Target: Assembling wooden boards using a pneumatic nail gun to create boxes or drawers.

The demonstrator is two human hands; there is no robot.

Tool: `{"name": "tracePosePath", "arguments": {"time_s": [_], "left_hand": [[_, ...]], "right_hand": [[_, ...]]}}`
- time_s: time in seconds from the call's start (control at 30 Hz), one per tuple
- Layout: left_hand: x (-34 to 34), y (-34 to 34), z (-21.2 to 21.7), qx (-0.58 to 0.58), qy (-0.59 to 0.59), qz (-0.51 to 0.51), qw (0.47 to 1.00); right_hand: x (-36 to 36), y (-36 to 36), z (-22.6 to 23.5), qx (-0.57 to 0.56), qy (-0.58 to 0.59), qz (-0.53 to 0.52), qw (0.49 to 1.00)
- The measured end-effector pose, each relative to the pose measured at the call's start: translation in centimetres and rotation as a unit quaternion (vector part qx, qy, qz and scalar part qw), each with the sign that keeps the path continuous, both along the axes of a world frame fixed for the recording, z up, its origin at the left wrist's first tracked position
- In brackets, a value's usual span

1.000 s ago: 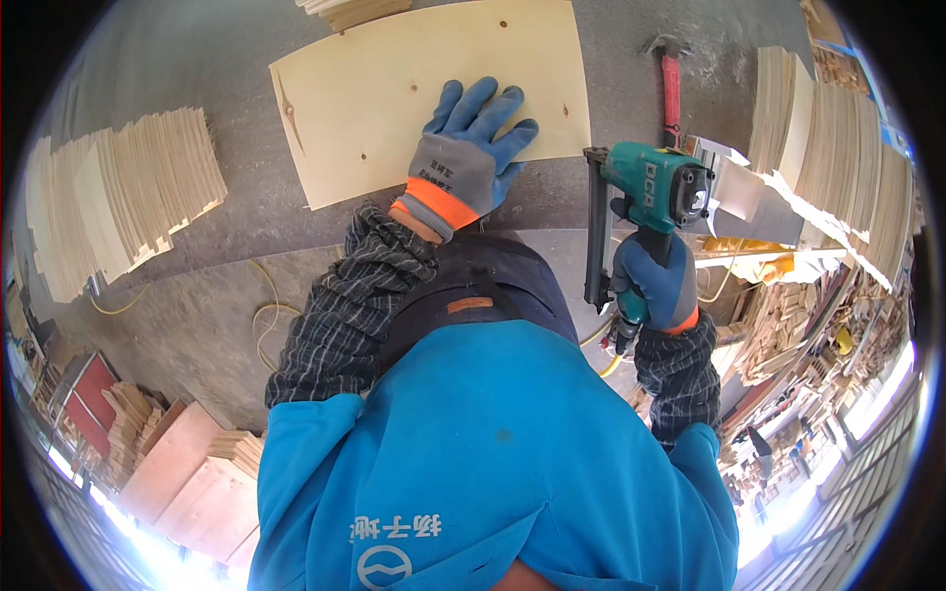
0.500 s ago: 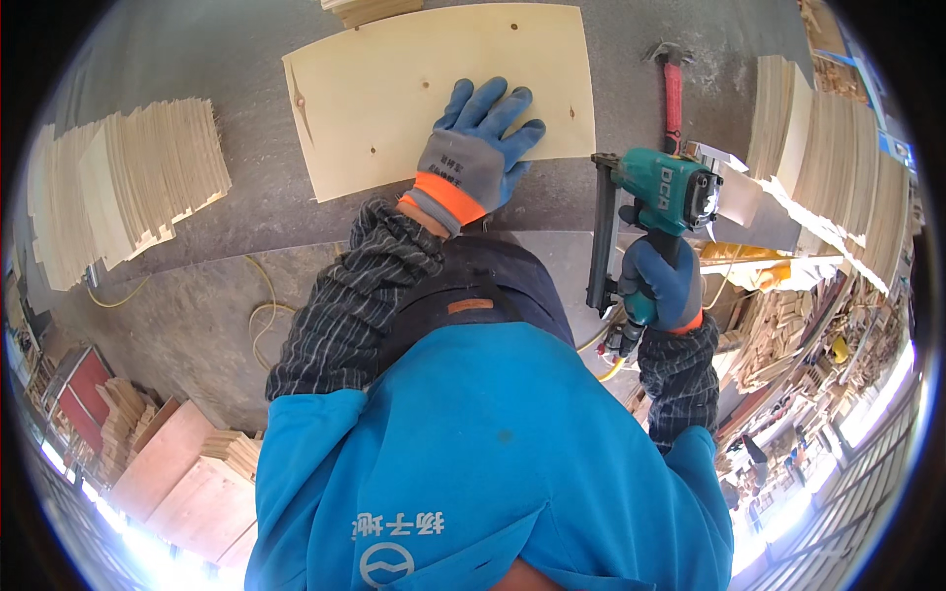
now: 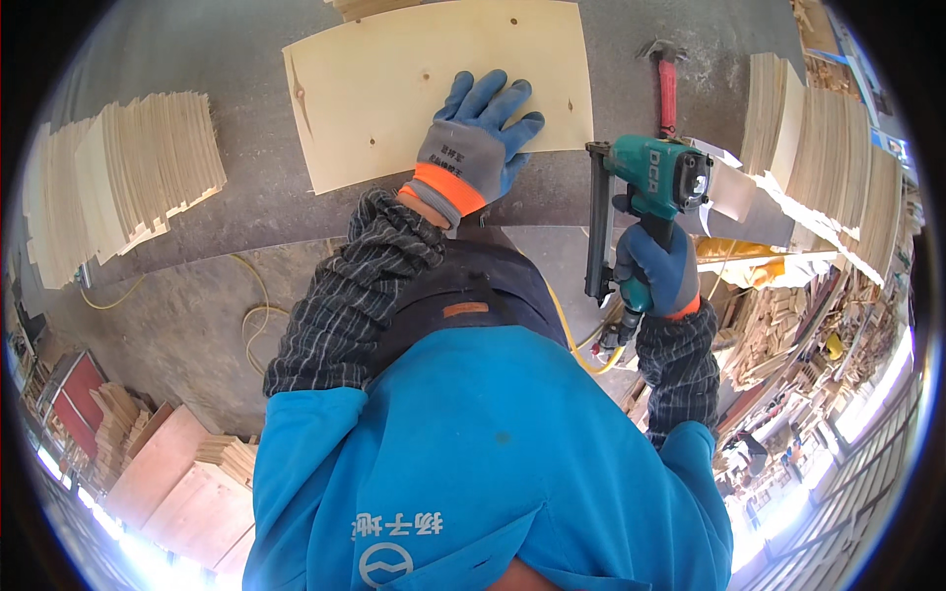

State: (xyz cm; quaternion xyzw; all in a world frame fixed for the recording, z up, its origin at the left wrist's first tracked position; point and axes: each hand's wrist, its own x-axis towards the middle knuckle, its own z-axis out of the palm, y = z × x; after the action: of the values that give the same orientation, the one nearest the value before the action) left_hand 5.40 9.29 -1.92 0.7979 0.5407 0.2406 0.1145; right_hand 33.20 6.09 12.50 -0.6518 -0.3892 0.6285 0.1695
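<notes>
A pale wooden board [image 3: 365, 89] with several dark knots lies flat on the grey worktable [image 3: 256, 59]. My left hand [image 3: 475, 138], in a blue and grey work glove with an orange cuff, rests on the board's near edge, its fingers spread. To the right of the board, my gloved right hand [image 3: 658, 268] is wrapped round the handle of a green pneumatic nail gun [image 3: 645, 177]. The gun is held over the table's near edge, its long black magazine on the left side. A yellow air hose [image 3: 572, 335] hangs from the bottom of its handle.
A hammer with a red handle [image 3: 667, 98] lies beyond the nail gun. Rows of thin wooden slats [image 3: 148, 158] stand at the left, with another stack of slats [image 3: 833, 148] at the right. Wood scraps [image 3: 774, 335] are heaped at the lower right.
The air hose beneath the nail gun now curves further left, in front of my waist. The whole view has shifted slightly; my left hand stays on the board and the right keeps hold of the gun.
</notes>
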Motion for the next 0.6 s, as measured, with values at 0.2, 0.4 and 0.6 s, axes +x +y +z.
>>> {"name": "tracePosePath", "arguments": {"time_s": [0.2,0.4,0.6], "left_hand": [[-0.2,0.1,0.0,0.008,-0.001,0.004,1.000],[-1.2,-0.5,1.6,0.013,-0.025,-0.016,0.999],[-14.0,-9.2,4.5,-0.004,-0.041,0.103,0.994]], "right_hand": [[0.6,-1.3,1.2,0.038,0.016,-0.048,0.998],[1.3,-3.8,3.2,0.073,-0.053,-0.060,0.994],[-1.2,-5.7,2.7,0.055,-0.075,-0.009,0.996]]}}
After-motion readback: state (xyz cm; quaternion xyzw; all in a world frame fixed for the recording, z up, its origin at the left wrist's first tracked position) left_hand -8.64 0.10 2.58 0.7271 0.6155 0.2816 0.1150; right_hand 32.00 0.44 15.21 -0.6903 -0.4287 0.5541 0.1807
